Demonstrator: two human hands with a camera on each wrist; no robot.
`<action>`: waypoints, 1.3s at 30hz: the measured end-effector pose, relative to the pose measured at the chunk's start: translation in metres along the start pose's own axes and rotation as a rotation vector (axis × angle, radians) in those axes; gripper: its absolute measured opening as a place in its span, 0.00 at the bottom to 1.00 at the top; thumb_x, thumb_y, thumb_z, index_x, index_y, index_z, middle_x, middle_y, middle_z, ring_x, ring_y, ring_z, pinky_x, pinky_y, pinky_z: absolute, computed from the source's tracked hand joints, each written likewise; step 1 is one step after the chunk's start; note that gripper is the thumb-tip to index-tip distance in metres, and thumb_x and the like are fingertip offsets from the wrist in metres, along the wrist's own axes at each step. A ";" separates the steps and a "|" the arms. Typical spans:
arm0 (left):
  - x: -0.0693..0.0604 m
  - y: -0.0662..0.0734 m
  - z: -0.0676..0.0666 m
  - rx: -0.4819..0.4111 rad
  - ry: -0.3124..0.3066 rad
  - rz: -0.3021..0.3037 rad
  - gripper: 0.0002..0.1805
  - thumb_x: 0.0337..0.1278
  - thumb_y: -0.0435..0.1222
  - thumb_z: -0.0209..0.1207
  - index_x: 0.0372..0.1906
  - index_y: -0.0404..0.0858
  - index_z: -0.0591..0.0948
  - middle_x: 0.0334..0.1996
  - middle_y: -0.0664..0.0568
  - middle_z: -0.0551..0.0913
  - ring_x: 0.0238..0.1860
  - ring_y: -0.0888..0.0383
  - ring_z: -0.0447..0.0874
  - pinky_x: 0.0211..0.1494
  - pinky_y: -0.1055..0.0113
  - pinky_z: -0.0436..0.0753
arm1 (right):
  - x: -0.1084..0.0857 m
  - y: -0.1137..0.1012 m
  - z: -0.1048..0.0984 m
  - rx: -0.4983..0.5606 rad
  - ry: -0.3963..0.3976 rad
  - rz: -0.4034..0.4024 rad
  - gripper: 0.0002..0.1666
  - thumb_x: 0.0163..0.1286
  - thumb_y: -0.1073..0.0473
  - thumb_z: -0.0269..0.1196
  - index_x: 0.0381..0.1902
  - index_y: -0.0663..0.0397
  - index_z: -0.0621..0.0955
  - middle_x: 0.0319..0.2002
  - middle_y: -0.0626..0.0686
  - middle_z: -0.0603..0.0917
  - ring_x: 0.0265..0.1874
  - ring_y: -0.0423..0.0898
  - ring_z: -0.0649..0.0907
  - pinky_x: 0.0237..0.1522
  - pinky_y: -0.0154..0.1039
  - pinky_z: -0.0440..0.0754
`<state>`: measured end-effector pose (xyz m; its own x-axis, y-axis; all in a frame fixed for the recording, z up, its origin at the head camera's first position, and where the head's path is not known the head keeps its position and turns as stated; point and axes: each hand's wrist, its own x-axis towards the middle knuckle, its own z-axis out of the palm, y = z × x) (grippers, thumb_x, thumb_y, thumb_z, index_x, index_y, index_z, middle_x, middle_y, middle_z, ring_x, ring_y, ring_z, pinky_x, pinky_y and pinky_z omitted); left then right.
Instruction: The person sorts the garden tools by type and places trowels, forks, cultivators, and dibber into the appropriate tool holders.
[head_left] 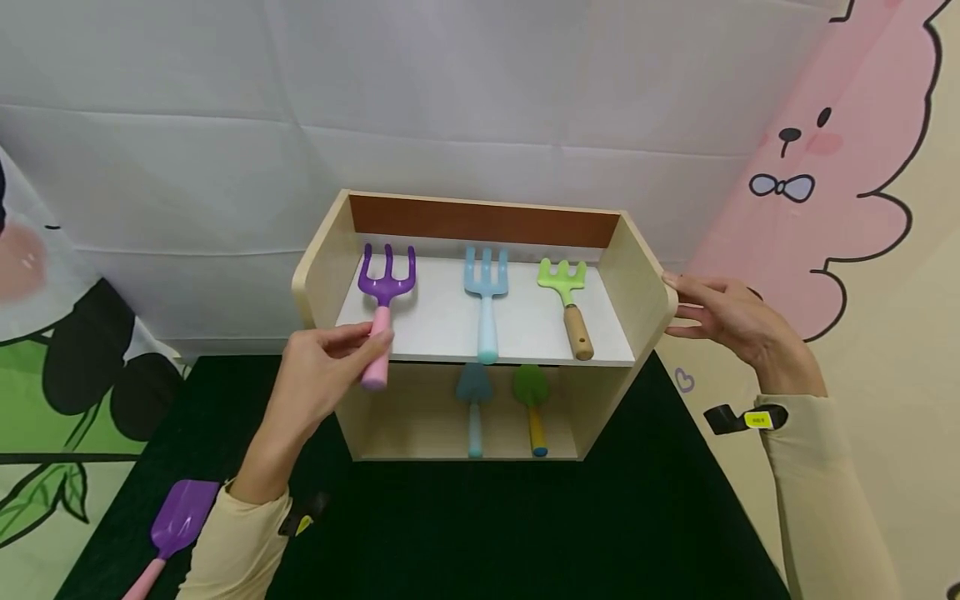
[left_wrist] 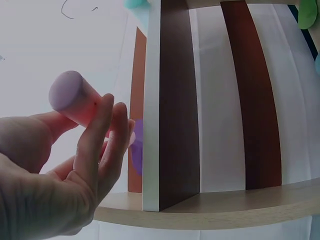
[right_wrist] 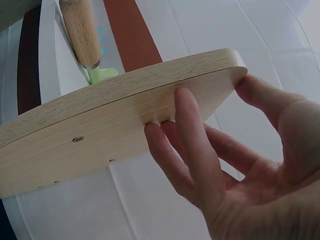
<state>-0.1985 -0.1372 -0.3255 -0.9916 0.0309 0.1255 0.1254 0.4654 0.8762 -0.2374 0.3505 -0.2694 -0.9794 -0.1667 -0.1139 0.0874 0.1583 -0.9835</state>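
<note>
My left hand [head_left: 318,375] pinches the pink handle of a purple garden fork [head_left: 386,287] at the left of the upper shelf [head_left: 525,321]. In the left wrist view, the handle's rounded end sticks out between thumb and fingers. On the same shelf lie a light blue fork [head_left: 486,287] and a green fork [head_left: 562,283] with a wooden handle. My right hand [head_left: 723,321] touches the outer right side of the wooden shelf unit [head_left: 637,283]. Its fingertips press on the side panel [right_wrist: 125,120] in the right wrist view, and the fingers are only slightly bent.
In the lower compartment are a blue trowel [head_left: 475,387] and a green trowel [head_left: 532,387] with a yellow handle. A purple trowel [head_left: 183,512] with a pink handle lies at the left on the dark green tabletop [head_left: 480,533]. White cloth [head_left: 465,100] hangs behind the unit.
</note>
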 end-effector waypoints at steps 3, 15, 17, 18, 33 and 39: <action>0.004 0.000 0.000 0.001 -0.005 0.001 0.35 0.67 0.56 0.63 0.64 0.32 0.81 0.57 0.35 0.84 0.54 0.42 0.86 0.59 0.54 0.83 | 0.000 0.000 0.000 -0.004 -0.002 -0.004 0.12 0.80 0.53 0.59 0.48 0.41 0.89 0.52 0.46 0.83 0.46 0.43 0.88 0.45 0.42 0.89; 0.014 0.003 0.000 0.007 -0.027 -0.014 0.35 0.67 0.56 0.63 0.62 0.30 0.81 0.58 0.34 0.83 0.53 0.41 0.84 0.62 0.47 0.81 | 0.000 -0.001 0.002 0.005 -0.008 -0.006 0.12 0.80 0.53 0.59 0.47 0.43 0.90 0.50 0.46 0.85 0.45 0.44 0.89 0.45 0.42 0.89; 0.016 0.005 0.001 0.018 -0.034 -0.011 0.34 0.68 0.56 0.63 0.63 0.30 0.81 0.58 0.34 0.83 0.53 0.41 0.84 0.62 0.47 0.81 | -0.001 -0.001 0.002 0.013 -0.009 -0.003 0.12 0.80 0.53 0.59 0.47 0.43 0.90 0.50 0.46 0.85 0.45 0.44 0.89 0.45 0.43 0.89; 0.017 0.006 0.002 0.023 -0.037 -0.011 0.34 0.68 0.55 0.62 0.63 0.30 0.81 0.58 0.34 0.83 0.53 0.41 0.84 0.62 0.47 0.81 | -0.001 -0.001 0.002 0.017 -0.009 -0.001 0.12 0.80 0.53 0.59 0.46 0.43 0.90 0.50 0.46 0.85 0.45 0.44 0.89 0.45 0.43 0.89; 0.027 0.016 0.017 0.125 0.026 0.032 0.27 0.71 0.46 0.62 0.59 0.26 0.82 0.51 0.32 0.86 0.48 0.40 0.86 0.51 0.50 0.87 | -0.001 -0.002 0.000 -0.011 0.009 0.010 0.12 0.79 0.52 0.59 0.47 0.42 0.89 0.51 0.46 0.84 0.45 0.44 0.89 0.45 0.42 0.89; 0.030 0.015 0.024 0.152 0.082 0.062 0.24 0.71 0.43 0.61 0.59 0.26 0.82 0.49 0.33 0.86 0.47 0.40 0.86 0.47 0.50 0.88 | -0.002 -0.002 0.000 -0.030 0.014 0.013 0.12 0.79 0.51 0.60 0.47 0.40 0.89 0.52 0.45 0.84 0.46 0.44 0.89 0.46 0.43 0.88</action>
<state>-0.2271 -0.1086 -0.3200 -0.9755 -0.0057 0.2199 0.1737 0.5936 0.7858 -0.2357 0.3504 -0.2674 -0.9808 -0.1504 -0.1242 0.0947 0.1893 -0.9773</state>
